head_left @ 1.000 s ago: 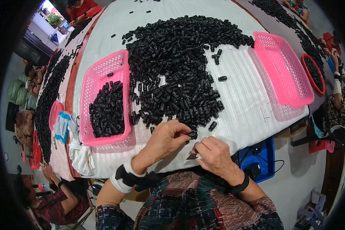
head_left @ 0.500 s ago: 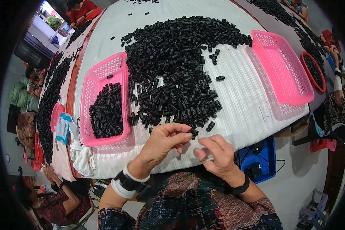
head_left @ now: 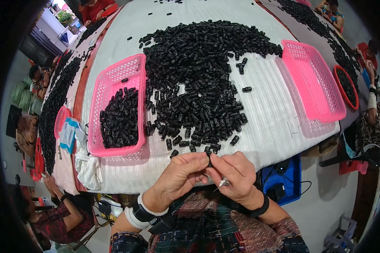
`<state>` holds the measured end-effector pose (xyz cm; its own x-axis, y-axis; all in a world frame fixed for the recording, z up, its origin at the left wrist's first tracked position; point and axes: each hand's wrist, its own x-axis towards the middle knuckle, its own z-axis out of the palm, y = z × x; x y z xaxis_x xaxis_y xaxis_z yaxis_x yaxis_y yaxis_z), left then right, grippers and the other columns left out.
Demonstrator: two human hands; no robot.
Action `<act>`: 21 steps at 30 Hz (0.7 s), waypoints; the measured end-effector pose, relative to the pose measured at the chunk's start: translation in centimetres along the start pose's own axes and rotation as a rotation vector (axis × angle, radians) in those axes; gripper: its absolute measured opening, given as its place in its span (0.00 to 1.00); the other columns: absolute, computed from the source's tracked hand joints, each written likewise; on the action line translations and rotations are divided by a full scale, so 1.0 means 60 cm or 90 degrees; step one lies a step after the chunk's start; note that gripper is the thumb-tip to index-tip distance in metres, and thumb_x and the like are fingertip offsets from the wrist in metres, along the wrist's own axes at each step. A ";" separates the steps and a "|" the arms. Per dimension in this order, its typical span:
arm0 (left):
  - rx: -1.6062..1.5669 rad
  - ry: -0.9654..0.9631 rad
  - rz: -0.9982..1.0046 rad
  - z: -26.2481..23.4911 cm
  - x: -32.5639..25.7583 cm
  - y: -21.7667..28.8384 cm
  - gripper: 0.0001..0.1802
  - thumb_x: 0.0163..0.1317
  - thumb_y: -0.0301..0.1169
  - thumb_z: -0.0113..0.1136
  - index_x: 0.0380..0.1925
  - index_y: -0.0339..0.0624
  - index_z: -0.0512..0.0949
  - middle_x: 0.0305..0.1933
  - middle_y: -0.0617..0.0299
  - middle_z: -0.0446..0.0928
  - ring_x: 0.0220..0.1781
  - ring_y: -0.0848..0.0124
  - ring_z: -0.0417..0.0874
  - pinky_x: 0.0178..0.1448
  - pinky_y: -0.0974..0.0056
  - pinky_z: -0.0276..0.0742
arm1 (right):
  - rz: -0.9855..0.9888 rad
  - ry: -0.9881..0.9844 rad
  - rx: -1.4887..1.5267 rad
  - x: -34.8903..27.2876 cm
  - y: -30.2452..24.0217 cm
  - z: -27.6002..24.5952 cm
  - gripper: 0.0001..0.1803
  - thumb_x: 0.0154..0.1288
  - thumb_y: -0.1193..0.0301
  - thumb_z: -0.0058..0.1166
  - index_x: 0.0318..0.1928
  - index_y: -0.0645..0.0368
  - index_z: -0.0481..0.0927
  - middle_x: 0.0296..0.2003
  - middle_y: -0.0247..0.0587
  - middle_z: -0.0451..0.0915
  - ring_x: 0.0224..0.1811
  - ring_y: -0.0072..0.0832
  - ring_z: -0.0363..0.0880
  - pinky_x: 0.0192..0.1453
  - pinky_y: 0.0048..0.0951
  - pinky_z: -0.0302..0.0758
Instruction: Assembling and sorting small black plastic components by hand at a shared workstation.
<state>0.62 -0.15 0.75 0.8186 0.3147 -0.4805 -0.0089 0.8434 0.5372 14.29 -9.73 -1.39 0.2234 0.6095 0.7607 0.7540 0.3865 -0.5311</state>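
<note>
My left hand (head_left: 182,173) pinches a small black cylindrical plastic piece (head_left: 209,159) between thumb and fingertips, near the table's front edge. My right hand (head_left: 236,175) meets it there, thumb and forefinger pressed against the same piece. Tucked in the right hand's curled fingers is a small silvery tool (head_left: 224,182) with a thin point; most of it is hidden. Just beyond both hands spreads a large heap of like black pieces (head_left: 194,63), with several loose ones at its near edge.
On the left a pink basket (head_left: 98,145) holds many black pieces; another pink basket (head_left: 312,88) stands at the right. A white cloth (head_left: 88,170) and a blue-and-white packet (head_left: 69,135) lie at the left edge. Below the table is a blue tray (head_left: 294,185). Other people sit around.
My right hand has moved left and closed in on the piece held by my left hand. Both hands have come slightly nearer to me, and the view has shifted a little.
</note>
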 end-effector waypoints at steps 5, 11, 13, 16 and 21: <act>0.001 0.008 0.036 -0.002 -0.007 -0.007 0.10 0.61 0.27 0.54 0.40 0.33 0.76 0.35 0.58 0.78 0.33 0.74 0.79 0.34 0.73 0.76 | -0.035 -0.003 -0.031 0.001 -0.007 -0.001 0.21 0.39 0.79 0.66 0.39 0.63 0.79 0.26 0.36 0.74 0.20 0.28 0.69 0.20 0.25 0.62; 0.002 0.040 0.067 0.003 -0.013 -0.006 0.09 0.60 0.26 0.54 0.38 0.32 0.75 0.33 0.56 0.78 0.32 0.70 0.80 0.34 0.69 0.79 | -0.063 0.026 0.009 -0.001 -0.005 0.008 0.21 0.42 0.77 0.64 0.41 0.66 0.78 0.26 0.36 0.73 0.18 0.26 0.69 0.19 0.26 0.63; 0.004 0.015 0.082 0.003 -0.014 -0.005 0.09 0.59 0.25 0.56 0.39 0.32 0.76 0.35 0.57 0.78 0.33 0.73 0.79 0.34 0.71 0.77 | -0.055 0.014 0.008 0.002 -0.006 0.006 0.21 0.42 0.77 0.64 0.41 0.66 0.77 0.26 0.36 0.73 0.19 0.26 0.69 0.19 0.25 0.63; 0.001 0.017 0.083 0.000 -0.015 -0.006 0.10 0.59 0.24 0.56 0.39 0.32 0.76 0.35 0.56 0.78 0.33 0.72 0.79 0.34 0.71 0.77 | -0.056 -0.006 -0.007 0.003 -0.008 0.002 0.22 0.43 0.76 0.65 0.42 0.66 0.77 0.25 0.35 0.73 0.19 0.26 0.69 0.19 0.25 0.62; -0.015 0.015 0.094 0.003 -0.013 -0.008 0.10 0.59 0.24 0.56 0.40 0.32 0.76 0.34 0.56 0.78 0.33 0.72 0.79 0.34 0.71 0.77 | -0.075 -0.014 -0.026 0.003 -0.006 0.001 0.21 0.43 0.76 0.64 0.42 0.66 0.77 0.24 0.35 0.73 0.19 0.25 0.69 0.19 0.24 0.62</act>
<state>0.11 -0.86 1.02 0.7935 0.4465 -0.4136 -0.1427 0.7972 0.5866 14.01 -9.72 -1.07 0.1181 0.5765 0.8085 0.7985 0.4288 -0.4225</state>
